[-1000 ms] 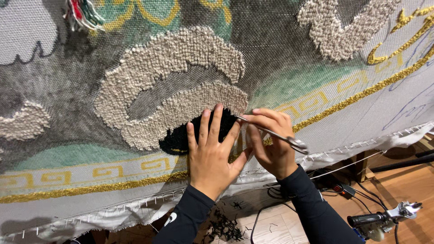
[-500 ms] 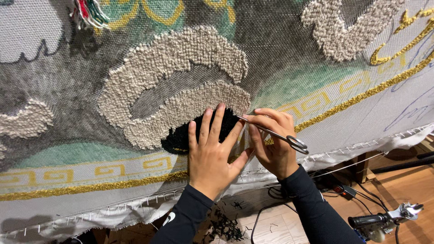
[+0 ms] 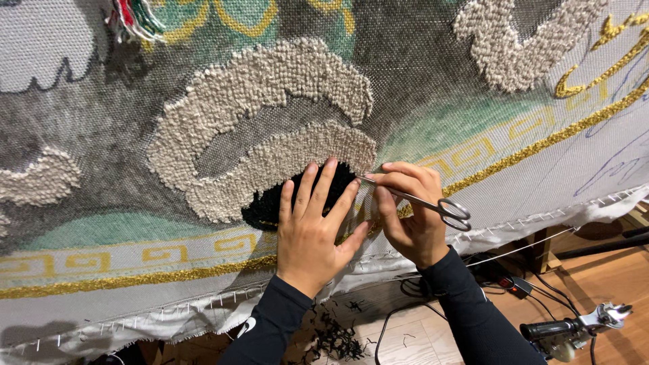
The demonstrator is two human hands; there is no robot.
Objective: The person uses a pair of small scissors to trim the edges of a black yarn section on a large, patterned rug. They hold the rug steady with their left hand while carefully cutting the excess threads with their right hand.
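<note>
Background: big rug cloth (image 3: 473,122) stretched upright, wood floor (image 3: 608,277) below.
Left hand (image 3: 312,233): fingers spread wide and flat on the black fluffy patch (image 3: 270,203).
Right hand (image 3: 412,216): fingers pinched around the scissors (image 3: 433,203).
Scissors: thin, hard, shiny metal, likely light and a bit slippery; best held at the loops.
Direction: long way runs sideways, tips left at the black patch, loops right.
Nearby: cream loops (image 3: 270,88), gold line (image 3: 541,138).

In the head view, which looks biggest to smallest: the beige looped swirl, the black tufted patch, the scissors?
1. beige looped swirl
2. black tufted patch, partly hidden by the left hand
3. scissors, in the right hand
</note>
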